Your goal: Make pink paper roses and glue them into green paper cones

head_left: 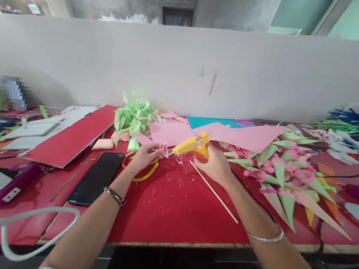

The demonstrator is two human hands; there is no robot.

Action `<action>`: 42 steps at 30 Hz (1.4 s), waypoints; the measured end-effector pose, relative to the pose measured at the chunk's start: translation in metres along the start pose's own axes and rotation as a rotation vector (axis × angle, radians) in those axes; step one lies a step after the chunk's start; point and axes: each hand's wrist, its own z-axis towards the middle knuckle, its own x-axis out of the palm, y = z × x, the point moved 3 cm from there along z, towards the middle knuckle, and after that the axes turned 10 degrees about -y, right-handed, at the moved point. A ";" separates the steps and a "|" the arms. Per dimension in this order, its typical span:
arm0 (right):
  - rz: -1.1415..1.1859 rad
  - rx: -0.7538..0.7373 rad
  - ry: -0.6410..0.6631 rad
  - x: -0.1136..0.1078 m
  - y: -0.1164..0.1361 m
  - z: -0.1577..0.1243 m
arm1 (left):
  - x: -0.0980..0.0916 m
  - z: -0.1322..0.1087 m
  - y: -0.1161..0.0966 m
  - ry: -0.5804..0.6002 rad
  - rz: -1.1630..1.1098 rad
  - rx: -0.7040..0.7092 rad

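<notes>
A small pink paper piece (pixel 164 150) is pinched between the fingertips of the left hand (pixel 144 157) above the middle of the tabletop (pixel 160 221), while the right hand (pixel 217 163) is wrapped around a yellow glue gun (pixel 187 146), its nozzle at the piece, though whether they touch cannot be told. The gluing looks to be partway through: many pink-and-green paper cones (pixel 280 171) lie assembled to the right, while a crumpled green paper heap (pixel 137 116) and flat pink sheets (pixel 246 137) appear unused beyond the hands.
</notes>
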 end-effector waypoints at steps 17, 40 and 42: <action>-0.148 -0.007 0.062 -0.001 0.000 0.000 | -0.001 0.002 0.006 0.040 0.142 0.051; -0.244 -0.022 0.060 0.002 -0.004 0.000 | 0.002 -0.004 -0.003 0.090 0.269 0.137; -0.246 -0.018 0.066 0.003 -0.004 0.001 | 0.003 -0.004 -0.004 0.093 0.272 0.148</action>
